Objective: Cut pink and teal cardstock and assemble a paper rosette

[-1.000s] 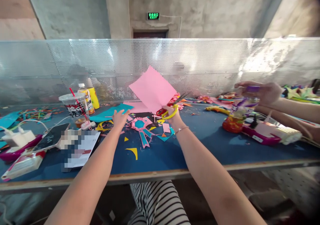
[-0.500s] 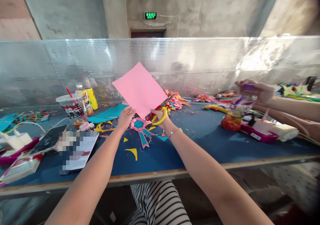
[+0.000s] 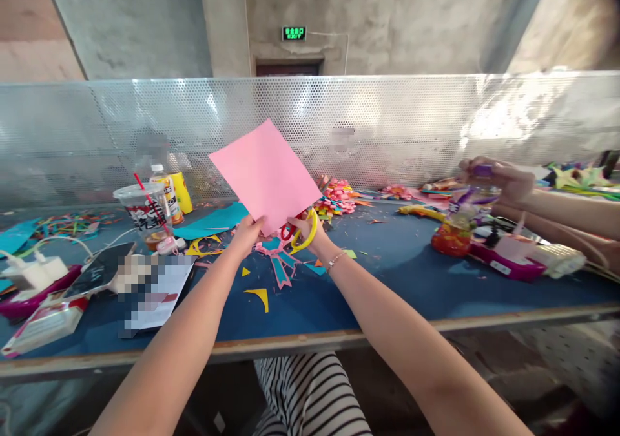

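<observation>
A square sheet of pink paper (image 3: 266,174) is held up above the table, one corner pointing down. My left hand (image 3: 247,236) pinches its lower left edge, thumb in front. My right hand (image 3: 318,241) grips the lower right edge and also carries scissors (image 3: 296,245) with yellow and red handles; the blades are mostly hidden behind the sheet. Below my hands lies a pink and blue paper rosette (image 3: 285,272) with ribbon tails, its top partly covered. Yellow paper scraps (image 3: 259,298) lie in front of it.
Blue paper sheets (image 3: 216,221), a plastic cup (image 3: 145,210) and a bottle (image 3: 169,194) stand or lie on the left, near phones and a power strip (image 3: 36,294). A paper pile (image 3: 336,197) sits behind. At right, another person's hand (image 3: 506,177) holds a bottle (image 3: 453,236).
The pink sheet has shifted slightly left and down. My right hand has moved a little left, and the scissors blades have gone mostly behind the paper. My left thumb now shows on the sheet's front.
</observation>
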Action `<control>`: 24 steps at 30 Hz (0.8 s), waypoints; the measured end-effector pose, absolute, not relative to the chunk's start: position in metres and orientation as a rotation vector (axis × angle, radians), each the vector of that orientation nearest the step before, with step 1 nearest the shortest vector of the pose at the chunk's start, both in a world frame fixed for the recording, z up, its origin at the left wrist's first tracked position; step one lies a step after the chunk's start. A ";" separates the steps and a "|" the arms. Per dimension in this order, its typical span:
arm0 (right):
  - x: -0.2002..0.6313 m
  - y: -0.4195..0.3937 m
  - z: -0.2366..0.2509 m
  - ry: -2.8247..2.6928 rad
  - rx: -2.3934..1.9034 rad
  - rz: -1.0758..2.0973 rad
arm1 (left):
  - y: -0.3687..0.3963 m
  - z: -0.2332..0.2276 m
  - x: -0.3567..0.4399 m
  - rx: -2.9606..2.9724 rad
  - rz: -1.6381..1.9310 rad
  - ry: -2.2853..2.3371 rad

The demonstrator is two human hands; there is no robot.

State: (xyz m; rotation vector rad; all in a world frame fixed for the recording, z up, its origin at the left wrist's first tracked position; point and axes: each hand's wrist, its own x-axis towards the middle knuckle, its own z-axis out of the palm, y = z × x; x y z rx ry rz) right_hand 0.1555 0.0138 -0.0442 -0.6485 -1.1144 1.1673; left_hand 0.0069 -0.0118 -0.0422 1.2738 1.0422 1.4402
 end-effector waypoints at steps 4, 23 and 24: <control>0.159 0.012 -0.043 -1.209 -0.705 1.133 | -0.009 -0.045 0.008 1.258 1.484 1.072; 0.190 0.033 -0.049 -1.694 -1.239 0.629 | 0.009 -0.049 -0.018 1.145 1.788 1.280; 0.190 0.033 -0.049 -1.708 -1.259 0.618 | 0.009 -0.049 -0.018 1.150 1.794 1.273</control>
